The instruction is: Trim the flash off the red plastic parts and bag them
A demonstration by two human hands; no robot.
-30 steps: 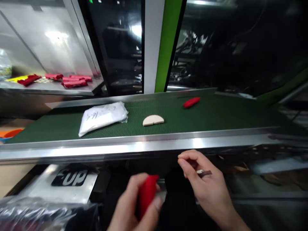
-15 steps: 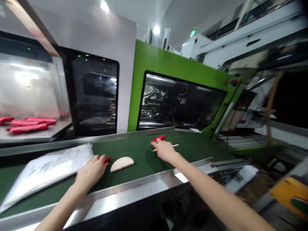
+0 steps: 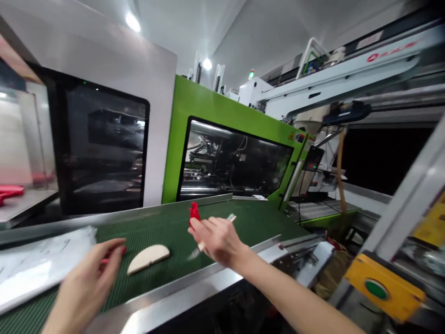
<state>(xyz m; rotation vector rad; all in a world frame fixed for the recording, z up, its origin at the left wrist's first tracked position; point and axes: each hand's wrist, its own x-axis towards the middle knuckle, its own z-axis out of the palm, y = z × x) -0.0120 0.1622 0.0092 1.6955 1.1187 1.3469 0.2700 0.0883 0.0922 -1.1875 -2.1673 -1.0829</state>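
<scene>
My right hand point(image 3: 220, 239) is closed over the green conveyor belt point(image 3: 257, 218). A red plastic piece point(image 3: 193, 212) sticks up from its thumb and fingertips. Across the same palm lies a slim pale-handled tool point(image 3: 200, 246), like a craft knife, its lower tip blurred. To the left, my left hand point(image 3: 90, 273) curls thumb and fingers around another red plastic piece point(image 3: 104, 262), mostly hidden by the fingers. Between the hands, a pale half-round block point(image 3: 149, 259) rests flat on the belt. Beside my left hand lies a white plastic bag point(image 3: 45, 264) with handwriting on it.
Metal rails point(image 3: 187, 283) edge the belt. Behind it stands a green and grey machine point(image 3: 170, 153) with dark windows. Red parts point(image 3: 10, 192) lie on a ledge at far left. A yellow box with a green button point(image 3: 377, 288) is at lower right.
My right hand has come nearer with its red piece, which now points upward, and the tool has tilted. My left hand has turned, its thumb now showing. The view has swung right.
</scene>
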